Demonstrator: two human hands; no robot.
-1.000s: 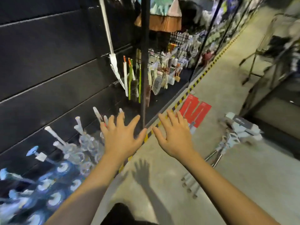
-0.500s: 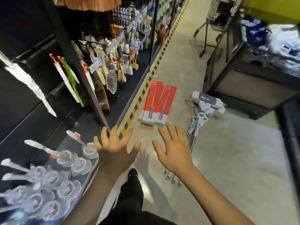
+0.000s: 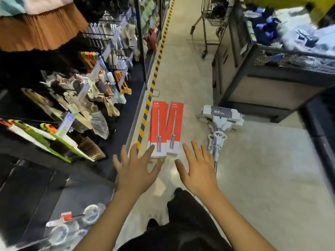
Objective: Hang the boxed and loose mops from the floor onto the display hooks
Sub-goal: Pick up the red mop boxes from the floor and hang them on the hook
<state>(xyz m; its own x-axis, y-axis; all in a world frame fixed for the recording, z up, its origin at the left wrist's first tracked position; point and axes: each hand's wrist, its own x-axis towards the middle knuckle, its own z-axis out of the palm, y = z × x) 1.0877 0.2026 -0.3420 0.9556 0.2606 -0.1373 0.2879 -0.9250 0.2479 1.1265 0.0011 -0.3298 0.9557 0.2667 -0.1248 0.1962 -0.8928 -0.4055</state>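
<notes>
Two red-and-white boxed mops [image 3: 165, 128] lie side by side on the pale floor beside the striped yellow-black floor tape. To their right lies a stack of loose grey mops [image 3: 220, 117], heads far from me, handles pointing back toward me. My left hand [image 3: 135, 169] hovers with fingers spread just short of the boxes' near ends, holding nothing. Beside it, my right hand [image 3: 198, 170] is spread too, between the boxes and the loose mop handles, and is empty. The display hooks for the mops are not plainly visible.
On the left, dark display racks [image 3: 76, 98] hold hanging brushes and brooms. A dark metal bin stand [image 3: 262, 84] fills the right side, and a shopping trolley [image 3: 208, 20] stands farther down the aisle. My dark-trousered legs [image 3: 186, 223] are below.
My view has swung from the dark wall panels to the aisle floor. The boxes and loose mops are now closer and centred. Both hands stay spread and empty.
</notes>
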